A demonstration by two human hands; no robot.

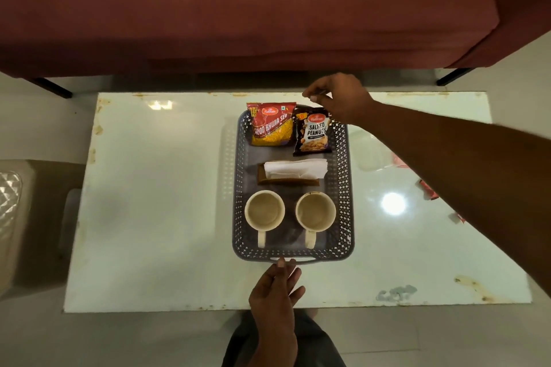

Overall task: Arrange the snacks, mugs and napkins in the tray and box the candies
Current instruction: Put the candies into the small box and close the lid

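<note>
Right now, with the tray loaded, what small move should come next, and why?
Probably bring the right hand from the far end of the tray to the red wrappers on the table: packets, napkins and mugs already sit in it, while those wrappers, likely candies, lie loose.

Bare tabletop (155, 202) left of tray (238, 188)

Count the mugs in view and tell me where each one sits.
2. The left mug stands in the near-left corner of the tray, the right mug beside it in the near-right corner, handles pointing toward the person. None seems hidden.
</note>
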